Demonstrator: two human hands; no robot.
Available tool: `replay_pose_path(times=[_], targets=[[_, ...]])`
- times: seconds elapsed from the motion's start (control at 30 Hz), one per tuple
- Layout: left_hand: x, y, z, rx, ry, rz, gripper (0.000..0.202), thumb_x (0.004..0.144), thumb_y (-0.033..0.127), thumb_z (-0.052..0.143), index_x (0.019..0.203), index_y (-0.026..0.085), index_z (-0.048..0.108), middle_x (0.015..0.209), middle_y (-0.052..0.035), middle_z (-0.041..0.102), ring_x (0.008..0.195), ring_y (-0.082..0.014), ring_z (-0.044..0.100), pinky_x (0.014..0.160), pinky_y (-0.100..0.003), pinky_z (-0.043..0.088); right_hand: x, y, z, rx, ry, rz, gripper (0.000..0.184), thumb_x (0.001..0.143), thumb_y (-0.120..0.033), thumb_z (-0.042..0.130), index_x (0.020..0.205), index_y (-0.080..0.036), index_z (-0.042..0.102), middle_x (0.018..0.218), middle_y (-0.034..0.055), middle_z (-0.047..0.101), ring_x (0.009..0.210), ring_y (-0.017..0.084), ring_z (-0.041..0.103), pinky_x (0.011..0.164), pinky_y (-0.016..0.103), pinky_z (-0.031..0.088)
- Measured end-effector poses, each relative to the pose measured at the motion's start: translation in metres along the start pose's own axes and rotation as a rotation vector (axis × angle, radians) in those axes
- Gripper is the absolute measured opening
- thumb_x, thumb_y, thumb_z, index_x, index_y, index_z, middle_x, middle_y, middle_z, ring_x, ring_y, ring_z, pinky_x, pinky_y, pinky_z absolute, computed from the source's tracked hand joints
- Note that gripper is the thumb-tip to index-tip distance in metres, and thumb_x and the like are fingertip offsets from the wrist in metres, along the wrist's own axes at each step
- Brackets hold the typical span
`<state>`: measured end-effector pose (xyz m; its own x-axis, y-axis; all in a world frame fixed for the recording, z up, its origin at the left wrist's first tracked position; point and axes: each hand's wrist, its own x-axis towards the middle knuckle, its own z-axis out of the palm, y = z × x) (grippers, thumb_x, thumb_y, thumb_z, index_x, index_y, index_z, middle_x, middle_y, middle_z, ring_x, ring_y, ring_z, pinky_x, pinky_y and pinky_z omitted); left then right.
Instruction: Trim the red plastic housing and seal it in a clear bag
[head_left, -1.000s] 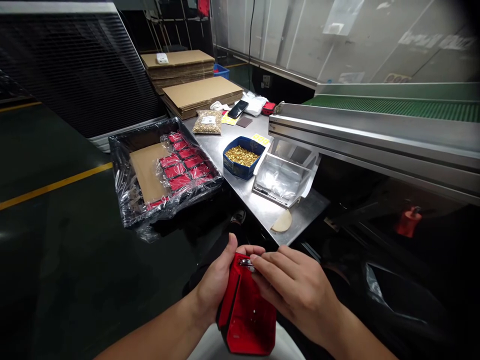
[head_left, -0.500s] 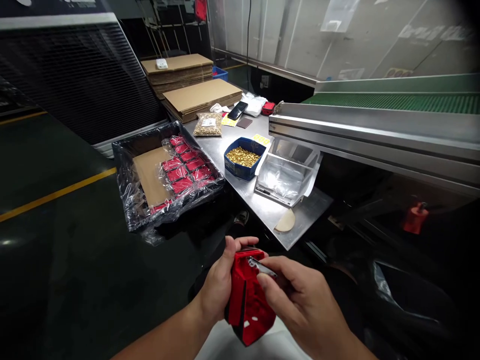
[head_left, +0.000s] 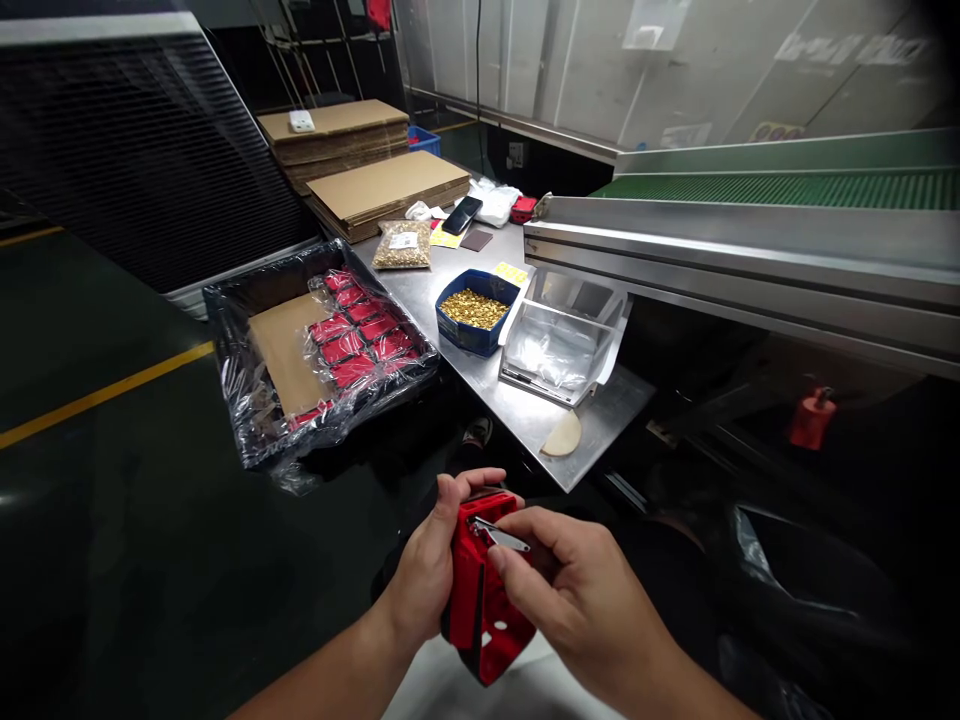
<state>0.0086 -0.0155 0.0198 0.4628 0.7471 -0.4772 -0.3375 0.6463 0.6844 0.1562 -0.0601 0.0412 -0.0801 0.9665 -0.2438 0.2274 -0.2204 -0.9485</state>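
Note:
My left hand (head_left: 429, 565) grips a red plastic housing (head_left: 480, 610) low in the middle of the view, over my lap. My right hand (head_left: 581, 590) pinches a small flat metal strip (head_left: 501, 537) and holds it against the housing's top edge. Behind them, a steel table (head_left: 525, 410) carries a blue bin of small brass parts (head_left: 477, 310) and a clear plastic tray (head_left: 559, 345).
A black crate lined with plastic film (head_left: 319, 345) holds several red parts and a cardboard sheet. Stacked flat cardboard (head_left: 375, 185), a bag of brass parts (head_left: 403, 243) and a phone (head_left: 462, 214) lie at the table's far end. A green conveyor (head_left: 787, 190) runs on the right.
The right hand's fingers have lifted off the housing's top and now pinch the metal strip at its edge. The housing has turned more edge-on and sits slightly higher.

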Motion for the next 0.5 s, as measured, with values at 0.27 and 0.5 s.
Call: replay_pose_path(times=[0.27, 0.5], targets=[[-0.001, 0.0, 0.001, 0.021, -0.011, -0.008, 0.063, 0.095, 0.069, 0.031, 0.125, 0.018, 0.053, 0.118, -0.0159, 0.061, 0.115, -0.0385, 0.056, 0.101, -0.052, 0.041, -0.002, 0.002, -0.002, 0.023, -0.015, -0.017, 0.016, 0.092, -0.033, 0.055, 0.084, -0.022, 0.064, 0.07, -0.0016, 0.063, 0.054, 0.011, 0.049, 0.047, 0.024, 0.034], [0.0, 0.0, 0.006, -0.081, -0.011, -0.049, 0.064, 0.094, 0.069, 0.033, 0.123, 0.017, 0.054, 0.111, -0.0149, 0.064, 0.103, -0.0318, 0.062, 0.094, -0.043, 0.047, -0.005, 0.0, -0.012, -0.042, 0.076, -0.224, 0.01, 0.092, -0.027, 0.057, 0.092, -0.022, 0.065, 0.072, -0.0016, 0.063, 0.057, 0.011, 0.055, 0.051, 0.023, 0.042]])
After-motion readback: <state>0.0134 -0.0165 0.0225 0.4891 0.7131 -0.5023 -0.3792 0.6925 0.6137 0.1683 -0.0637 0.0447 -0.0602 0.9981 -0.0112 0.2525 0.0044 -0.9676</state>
